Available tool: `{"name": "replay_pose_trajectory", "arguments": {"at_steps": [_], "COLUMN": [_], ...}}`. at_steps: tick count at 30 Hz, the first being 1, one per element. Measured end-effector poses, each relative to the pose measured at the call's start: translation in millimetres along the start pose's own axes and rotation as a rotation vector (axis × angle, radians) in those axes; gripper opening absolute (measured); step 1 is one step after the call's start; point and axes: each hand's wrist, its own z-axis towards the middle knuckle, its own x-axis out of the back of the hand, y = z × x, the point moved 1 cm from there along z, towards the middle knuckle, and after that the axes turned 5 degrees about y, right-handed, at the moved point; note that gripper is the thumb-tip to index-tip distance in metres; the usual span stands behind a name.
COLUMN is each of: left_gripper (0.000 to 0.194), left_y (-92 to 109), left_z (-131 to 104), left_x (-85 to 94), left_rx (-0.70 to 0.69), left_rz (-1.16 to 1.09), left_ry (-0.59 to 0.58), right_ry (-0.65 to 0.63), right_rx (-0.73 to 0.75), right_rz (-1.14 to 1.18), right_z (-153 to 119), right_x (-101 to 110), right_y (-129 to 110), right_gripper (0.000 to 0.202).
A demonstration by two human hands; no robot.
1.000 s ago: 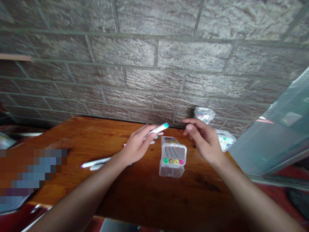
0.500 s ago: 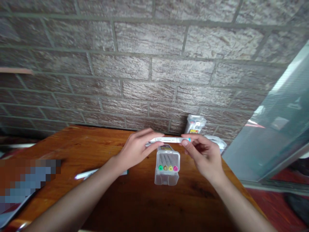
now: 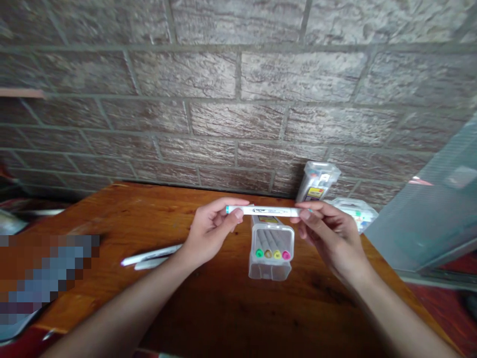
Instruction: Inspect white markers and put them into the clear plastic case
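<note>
Both hands hold one white marker (image 3: 266, 211) level above the wooden table (image 3: 208, 298). My left hand (image 3: 212, 231) pinches its left end, where a teal tip shows. My right hand (image 3: 330, 233) grips its right end. Directly below the marker lies a clear plastic case (image 3: 271, 248) with several markers inside, their green, brown, yellow and pink caps facing me.
Two white markers (image 3: 149, 257) lie on the table to the left. Another clear marker case (image 3: 317, 181) leans upright against the brick wall, and a third (image 3: 357, 214) lies at the table's right edge. A glass pane (image 3: 428, 209) stands at the right.
A second ago only my left hand held the marker, tilted up to the right. My right hand then took its other end, and the marker is now level between both hands.
</note>
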Motion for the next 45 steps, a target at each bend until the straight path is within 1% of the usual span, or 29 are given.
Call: {"name": "replay_pose_trajectory", "arguments": {"at_steps": [5, 12, 23, 31, 36, 41, 45], "left_gripper": [0.017, 0.021, 0.012, 0.013, 0.014, 0.016, 0.015], "left_y": [0.5, 2.5, 3.3, 4.1, 4.3, 5.5, 6.1], "left_z": [-2.1, -1.9, -1.2, -2.1, -3.4, -4.0, -5.4], "left_x": [-2.1, -2.1, -2.7, -2.2, -1.9, -3.5, -5.1], "left_rx": [0.006, 0.004, 0.001, 0.003, -0.004, -0.021, -0.032], "left_rz": [-0.032, 0.040, 0.039, 0.077, 0.083, 0.107, 0.087], "left_ry": [0.006, 0.003, 0.037, 0.037, 0.043, 0.047, 0.031], "right_ry": [0.011, 0.013, -0.046, 0.000, 0.022, 0.041, 0.054], "right_rx": [-0.005, 0.026, 0.072, 0.165, 0.216, 0.238, 0.249], "right_rz": [-0.008, -0.070, -0.039, -0.147, -0.220, -0.242, -0.207], "right_z": [-1.0, -2.3, -3.6, -3.3, -3.7, -3.6, -2.9], "right_x": [-0.3, 2.9, 1.3, -1.8, -3.8, -3.1, -3.9], "right_y": [0.5, 2.9, 2.2, -0.7, -1.0, 1.1, 1.6], "right_gripper": [0.024, 0.024, 0.025, 0.018, 0.019, 0.019, 0.019]}}
